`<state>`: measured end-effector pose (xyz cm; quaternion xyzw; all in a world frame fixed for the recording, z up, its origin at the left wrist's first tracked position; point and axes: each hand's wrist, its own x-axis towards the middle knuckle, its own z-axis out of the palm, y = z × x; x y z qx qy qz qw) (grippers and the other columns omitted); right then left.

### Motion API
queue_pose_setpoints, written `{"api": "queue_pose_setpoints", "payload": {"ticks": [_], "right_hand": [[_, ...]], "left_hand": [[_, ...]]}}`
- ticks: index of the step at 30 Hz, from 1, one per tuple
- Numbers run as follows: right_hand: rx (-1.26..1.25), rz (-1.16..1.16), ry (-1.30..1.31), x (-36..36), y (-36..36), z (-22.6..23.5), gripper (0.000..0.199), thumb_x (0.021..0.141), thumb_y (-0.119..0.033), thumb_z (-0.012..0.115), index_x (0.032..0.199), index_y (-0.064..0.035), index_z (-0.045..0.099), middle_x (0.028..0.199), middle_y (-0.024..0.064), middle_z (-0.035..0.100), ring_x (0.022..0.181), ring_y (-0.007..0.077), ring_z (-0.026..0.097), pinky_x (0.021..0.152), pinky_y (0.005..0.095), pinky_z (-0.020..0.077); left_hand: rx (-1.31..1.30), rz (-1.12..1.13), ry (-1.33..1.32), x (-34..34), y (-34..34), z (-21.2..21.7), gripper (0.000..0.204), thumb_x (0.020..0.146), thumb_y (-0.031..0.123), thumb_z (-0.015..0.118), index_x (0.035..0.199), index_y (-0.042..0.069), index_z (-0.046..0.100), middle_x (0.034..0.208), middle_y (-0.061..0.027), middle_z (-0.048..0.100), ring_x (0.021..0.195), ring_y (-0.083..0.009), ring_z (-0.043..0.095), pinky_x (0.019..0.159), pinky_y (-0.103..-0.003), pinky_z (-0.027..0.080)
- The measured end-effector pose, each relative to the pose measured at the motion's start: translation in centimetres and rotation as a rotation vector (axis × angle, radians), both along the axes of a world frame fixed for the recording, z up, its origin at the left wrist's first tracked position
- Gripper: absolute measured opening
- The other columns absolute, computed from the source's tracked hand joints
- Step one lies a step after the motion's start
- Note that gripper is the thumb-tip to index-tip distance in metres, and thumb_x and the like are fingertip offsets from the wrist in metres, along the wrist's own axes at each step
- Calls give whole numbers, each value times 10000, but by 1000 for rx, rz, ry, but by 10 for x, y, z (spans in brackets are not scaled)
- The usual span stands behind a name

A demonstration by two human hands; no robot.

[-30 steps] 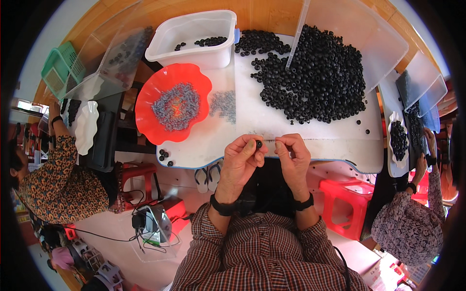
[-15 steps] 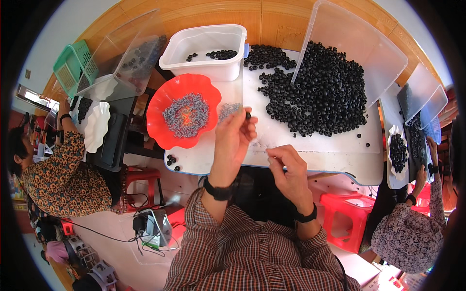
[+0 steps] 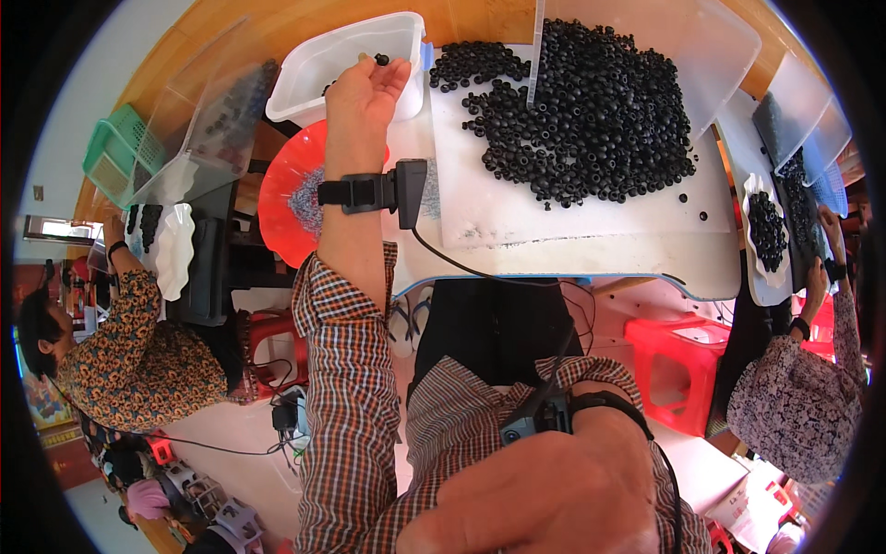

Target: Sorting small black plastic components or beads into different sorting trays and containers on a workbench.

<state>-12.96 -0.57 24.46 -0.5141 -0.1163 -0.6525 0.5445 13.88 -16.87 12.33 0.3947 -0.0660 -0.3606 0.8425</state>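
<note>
Left hand (image 3: pixel 365 92) is reaching over white tub (image 3: pixel 305 69) at bench's far-left edge, fingers loosely curled, small black ring (image 3: pixel 381 59) at fingertips. Right hand (image 3: pixel 544 494) is sitting low by chest, grip unclear.

Tub (image 3: pixel 314 69) sat at table's (image 3: pixel 554 235) far left; bead pile (image 3: pixel 591 111) lay to its right. Dish (image 3: pixel 281 198) lay nearer, below the tub.

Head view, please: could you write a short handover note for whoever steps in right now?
Left hand: reaching over the white tub, open fingers at its rim, a few black rings inside.
Right hand: pulled back near the lap, close to the camera; grip cannot be told.
Black ring pile lies on the white table; red dish of small grey parts sits by the left forearm.
Done: some rings in the tub. Left: the large pile.
</note>
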Motion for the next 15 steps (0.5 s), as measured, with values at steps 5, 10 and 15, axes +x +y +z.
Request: {"api": "queue_pose_setpoints", "payload": {"ticks": [5, 10, 15], "right_hand": [[176, 306, 245, -17, 3, 1, 215, 677, -38, 832, 850, 14, 715, 613, 120, 603, 423, 157, 538, 343, 266, 354], [200, 181, 367, -25, 2, 13, 275, 654, -95, 868, 897, -40, 750, 593, 106, 604, 415, 144, 538, 352, 246, 341], [207, 215, 426, -28, -4, 21, 244, 695, -156, 860, 915, -97, 772, 627, 44, 638, 385, 101, 522, 328, 221, 351]], "left_hand": [[-20, 23, -38, -8, 17, -2, 173, 960, 5, 481, 1029, -151, 452, 1042, -263, 557, 991, -330, 603, 939, -395, 531], [-147, -60, -39, -25, 43, -9, 142, 960, 35, 508, 996, -101, 525, 968, -200, 597, 846, -267, 632, 803, -373, 574], [-50, -116, -117, -62, 93, -22, 162, 945, 57, 561, 1037, -73, 591, 883, -147, 652, 720, -166, 629, 683, -294, 556]]}}
